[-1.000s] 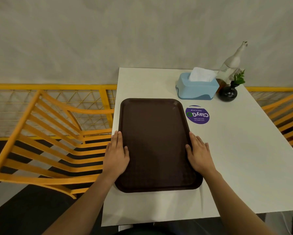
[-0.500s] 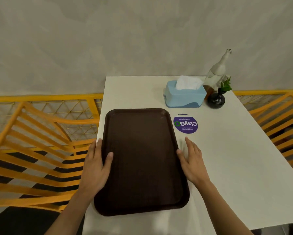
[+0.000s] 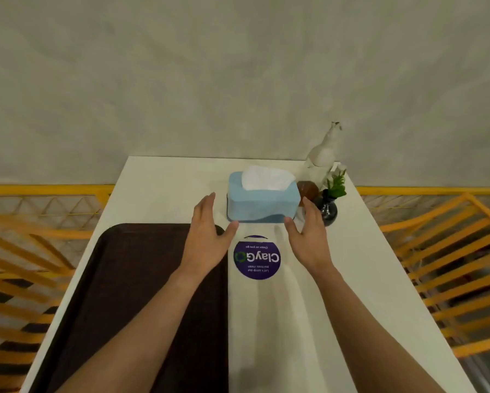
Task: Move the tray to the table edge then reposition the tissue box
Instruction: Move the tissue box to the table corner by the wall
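A dark brown tray [image 3: 119,279] lies along the left edge of the white table [image 3: 351,279], its near end out of view. Toward the far end of the table stands a light blue tissue box [image 3: 262,204] with white tissue sticking out of the top. My left hand [image 3: 207,236] hovers open just left of the box, over the tray's far right corner. My right hand [image 3: 309,236] is open just right of the box's front corner. Neither hand touches the box.
A round purple sticker [image 3: 256,258] lies on the table in front of the box. A clear bottle [image 3: 321,157], a brown object [image 3: 308,190] and a small black vase with a green sprig [image 3: 327,208] crowd the box's right side. Yellow chairs [image 3: 450,251] flank the table.
Both hands have let go of the tray and moved forward to either side of the tissue box. The tray now lies at the left table edge. The camera has moved forward.
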{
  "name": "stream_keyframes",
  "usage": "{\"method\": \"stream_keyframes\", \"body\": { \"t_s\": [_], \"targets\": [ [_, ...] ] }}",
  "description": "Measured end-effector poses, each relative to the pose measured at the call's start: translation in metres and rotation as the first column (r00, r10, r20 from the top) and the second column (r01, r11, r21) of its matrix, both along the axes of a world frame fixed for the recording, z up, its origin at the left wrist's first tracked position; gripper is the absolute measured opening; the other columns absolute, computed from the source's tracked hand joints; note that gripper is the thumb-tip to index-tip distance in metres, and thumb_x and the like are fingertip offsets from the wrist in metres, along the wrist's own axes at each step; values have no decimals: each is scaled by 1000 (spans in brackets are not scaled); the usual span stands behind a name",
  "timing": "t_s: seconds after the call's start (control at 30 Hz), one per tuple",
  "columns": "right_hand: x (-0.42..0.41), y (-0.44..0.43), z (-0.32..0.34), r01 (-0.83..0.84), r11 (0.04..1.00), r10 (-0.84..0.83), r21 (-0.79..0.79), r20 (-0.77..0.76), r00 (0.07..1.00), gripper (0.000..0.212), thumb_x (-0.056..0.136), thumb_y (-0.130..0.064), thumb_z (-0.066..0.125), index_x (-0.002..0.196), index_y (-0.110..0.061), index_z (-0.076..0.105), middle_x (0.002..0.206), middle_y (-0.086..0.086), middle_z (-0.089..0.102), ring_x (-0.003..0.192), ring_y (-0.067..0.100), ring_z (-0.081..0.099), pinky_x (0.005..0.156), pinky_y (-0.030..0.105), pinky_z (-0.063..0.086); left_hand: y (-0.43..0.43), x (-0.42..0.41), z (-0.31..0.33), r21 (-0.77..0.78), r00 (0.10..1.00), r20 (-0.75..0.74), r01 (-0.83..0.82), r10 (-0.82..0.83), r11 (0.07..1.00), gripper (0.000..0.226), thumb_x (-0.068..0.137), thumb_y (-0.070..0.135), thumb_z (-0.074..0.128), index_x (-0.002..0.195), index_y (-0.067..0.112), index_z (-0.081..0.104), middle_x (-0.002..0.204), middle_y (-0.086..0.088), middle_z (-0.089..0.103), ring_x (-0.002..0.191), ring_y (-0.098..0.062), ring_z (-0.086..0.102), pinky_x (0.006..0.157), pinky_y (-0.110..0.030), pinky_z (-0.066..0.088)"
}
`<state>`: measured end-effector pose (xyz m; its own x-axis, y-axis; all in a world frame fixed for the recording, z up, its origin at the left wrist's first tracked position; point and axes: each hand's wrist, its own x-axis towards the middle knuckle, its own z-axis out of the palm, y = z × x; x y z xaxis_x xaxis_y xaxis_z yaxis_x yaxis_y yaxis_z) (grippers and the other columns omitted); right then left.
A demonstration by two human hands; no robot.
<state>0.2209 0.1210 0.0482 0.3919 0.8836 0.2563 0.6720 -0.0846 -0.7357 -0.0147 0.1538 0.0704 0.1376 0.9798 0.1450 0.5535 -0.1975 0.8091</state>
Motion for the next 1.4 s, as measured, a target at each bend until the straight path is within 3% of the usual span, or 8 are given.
{"method": "stream_keyframes", "body": {
  "t_s": [0.27, 0.5, 0.63, 0.8, 0.9, 1.07, 1.2, 1.4],
  "targets": [
    [26, 42, -32, -15, 988, -4, -151, -130, 992, 81, 99, -43, 58, 160, -22, 11, 163, 2, 27, 147, 27, 31, 112, 38, 30, 54, 54, -25, -115, 993, 78, -75, 84, 991, 109, 81, 58, 74, 161, 18, 12, 163, -7, 26, 147, -27, 33, 107, -31, 30],
    [27, 59, -39, -50, 990, 19, -129, -234, 972, 88, 95, -36, 67, 161, -14, 11, 158, 8, 39, 143, 30, 39, 114, 49, 37, 87, 61, -35, -246, 998, 59, -22, 38, 969, 133, 67, 55, 88, 162, 16, 4, 161, -10, 26, 147, -29, 30, 114, -42, 32],
    [31, 64, -41, -65, 992, 38, -106, -241, 970, 75, 94, -34, 69, 154, -21, 27, 139, -2, 56, 126, 24, 55, 100, 39, 49, 93, 64, -44, -250, 990, 138, 8, 27, 968, 97, 71, 37, 90, 149, 17, 35, 137, -4, 55, 126, -24, 54, 94, -30, 50],
    [32, 67, -45, -86, 993, 62, -78, -263, 963, 68, 94, -33, 70, 150, -27, 32, 134, -8, 56, 118, 15, 56, 92, 29, 47, 96, 62, -48, -214, 983, 186, 35, 6, 976, 85, 75, 32, 88, 145, 19, 40, 130, 3, 58, 111, -13, 53, 75, -8, 42],
    [27, 70, -44, -91, 993, 66, -81, -268, 961, 68, 94, -33, 69, 151, -26, 32, 141, -2, 55, 124, 17, 54, 100, 35, 49, 101, 57, -48, -218, 981, 194, 36, 7, 975, 84, 76, 31, 87, 144, 19, 41, 131, 0, 59, 113, -14, 53, 81, -15, 45],
    [10, 81, -42, -85, 988, 52, -127, -244, 968, 66, 95, -37, 67, 149, -26, 32, 137, -1, 56, 117, 19, 56, 90, 32, 49, 113, 36, -49, -223, 980, 198, 43, 2, 974, 85, 76, 32, 87, 146, 20, 40, 134, 0, 58, 113, -14, 53, 79, -14, 45],
    [-13, 92, -40, -119, 977, 75, -178, -236, 969, 67, 96, -43, 64, 150, -28, 28, 141, 0, 54, 120, 25, 59, 95, 42, 54, 126, 5, -49, -232, 981, 192, 44, 2, 972, 86, 75, 34, 88, 146, 22, 41, 132, 3, 59, 112, -15, 54, 88, -26, 47],
    [-73, 116, -35, -215, 950, 167, -228, -209, 963, 70, 96, -51, 60, 152, -25, 26, 148, 4, 51, 123, 28, 60, 89, 34, 51, 149, -69, -47, -257, 988, 153, 28, 12, 966, 88, 74, 38, 87, 147, 25, 40, 128, 8, 57, 110, -13, 53, 84, -22, 45]
  ]
}}
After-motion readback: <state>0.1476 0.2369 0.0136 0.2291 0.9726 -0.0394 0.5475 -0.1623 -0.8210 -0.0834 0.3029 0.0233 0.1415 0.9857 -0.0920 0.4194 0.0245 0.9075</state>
